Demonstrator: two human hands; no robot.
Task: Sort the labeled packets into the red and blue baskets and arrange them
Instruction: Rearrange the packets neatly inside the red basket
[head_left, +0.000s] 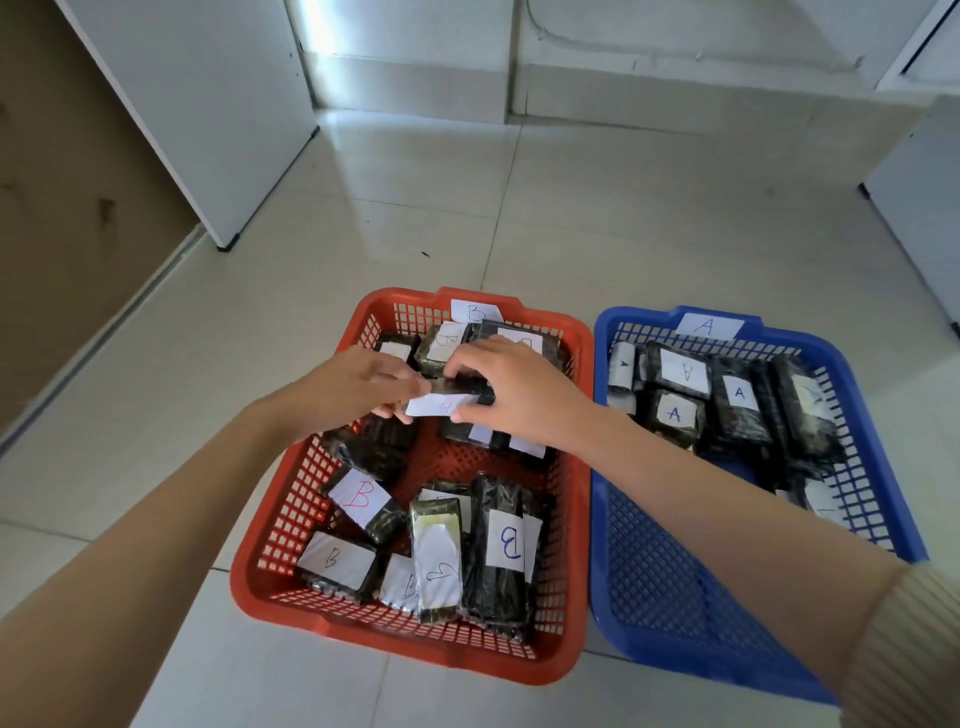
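Hands meet over the far half of the red basket (415, 649), sharing 1 dark wrapped packet (441, 404) between them. Its long axis runs left to right, with the white label facing up; the letter is too blurred to read. The left hand (358, 387) pinches the left end, though blur hides exactly how. The right hand (511, 400) curls thumb and fingers round the right end. Below the packet, that basket's floor shows bare between the far B packets (447, 340) and the near B packets (358, 496). The blue basket (670, 667) sits just beside on the right. Its A packets (675, 413) crowd the far end, its near half is open, and the right hand is nearer to it.
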